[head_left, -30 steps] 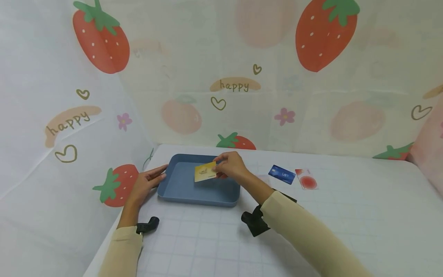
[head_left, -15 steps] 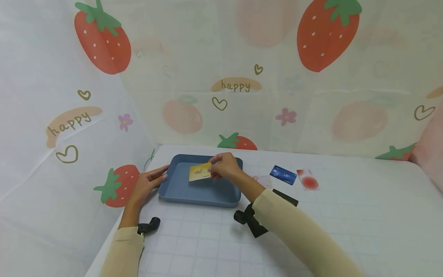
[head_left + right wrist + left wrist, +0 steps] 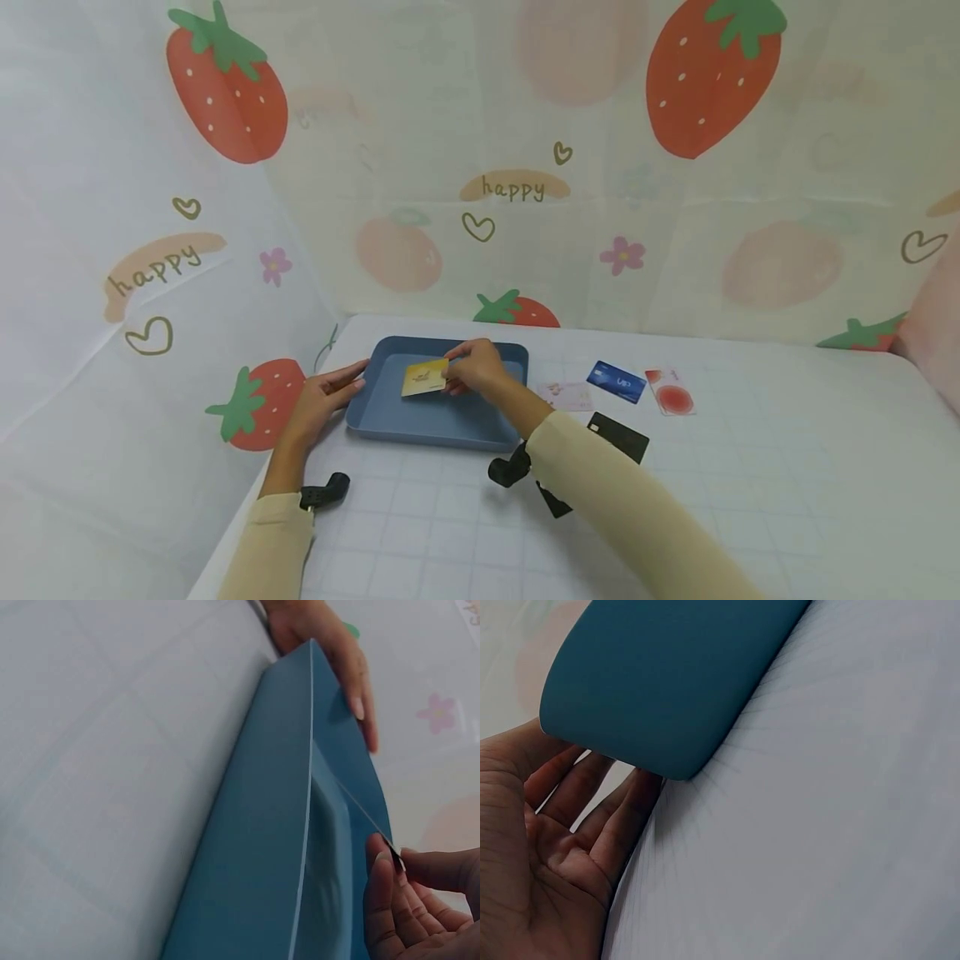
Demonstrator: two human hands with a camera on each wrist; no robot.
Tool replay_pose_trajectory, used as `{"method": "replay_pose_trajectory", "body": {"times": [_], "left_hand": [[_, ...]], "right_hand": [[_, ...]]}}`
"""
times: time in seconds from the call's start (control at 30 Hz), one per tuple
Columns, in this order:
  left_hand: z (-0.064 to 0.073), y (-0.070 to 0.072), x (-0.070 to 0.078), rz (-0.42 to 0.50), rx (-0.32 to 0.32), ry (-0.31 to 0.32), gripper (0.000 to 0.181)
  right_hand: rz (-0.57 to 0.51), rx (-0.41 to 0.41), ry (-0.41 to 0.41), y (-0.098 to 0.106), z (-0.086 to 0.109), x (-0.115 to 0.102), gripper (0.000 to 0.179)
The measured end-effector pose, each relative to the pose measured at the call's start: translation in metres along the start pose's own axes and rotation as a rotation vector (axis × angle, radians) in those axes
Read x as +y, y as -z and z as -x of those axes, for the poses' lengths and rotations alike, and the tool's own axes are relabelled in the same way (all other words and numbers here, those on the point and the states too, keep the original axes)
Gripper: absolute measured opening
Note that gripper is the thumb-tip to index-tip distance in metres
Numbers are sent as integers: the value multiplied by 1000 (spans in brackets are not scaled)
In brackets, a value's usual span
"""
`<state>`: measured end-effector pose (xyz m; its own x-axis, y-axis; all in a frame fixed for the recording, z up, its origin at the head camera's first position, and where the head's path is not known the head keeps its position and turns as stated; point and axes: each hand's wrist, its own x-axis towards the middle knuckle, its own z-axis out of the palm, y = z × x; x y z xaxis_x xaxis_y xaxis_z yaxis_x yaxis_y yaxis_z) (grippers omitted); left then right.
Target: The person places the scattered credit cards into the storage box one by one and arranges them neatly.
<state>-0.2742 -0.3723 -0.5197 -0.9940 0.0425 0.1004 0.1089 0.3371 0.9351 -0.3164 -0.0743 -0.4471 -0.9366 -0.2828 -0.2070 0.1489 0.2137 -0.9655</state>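
Yellow card (image 3: 422,380) in pinch of right hand (image 3: 477,367), broadside in head view, edge-on in right wrist's.

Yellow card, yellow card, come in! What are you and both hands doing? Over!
Right hand pinching yellow card over tray. Left hand at tray's left end. Nothing seen in yellow card's way; blue card outside tray.

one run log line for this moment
right hand: pinches yellow card over blue tray | left hand: against tray's left end | blue card, red-and-white card: on table, right of tray
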Motion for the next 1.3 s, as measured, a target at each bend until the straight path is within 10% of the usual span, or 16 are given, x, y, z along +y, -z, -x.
{"method": "replay_pose_trajectory", "body": {"times": [1.3], "left_hand": [[-2, 2, -3, 19, -1, 4, 50]], "right_hand": [[-211, 53, -110, -30, -8, 3, 34]]}}
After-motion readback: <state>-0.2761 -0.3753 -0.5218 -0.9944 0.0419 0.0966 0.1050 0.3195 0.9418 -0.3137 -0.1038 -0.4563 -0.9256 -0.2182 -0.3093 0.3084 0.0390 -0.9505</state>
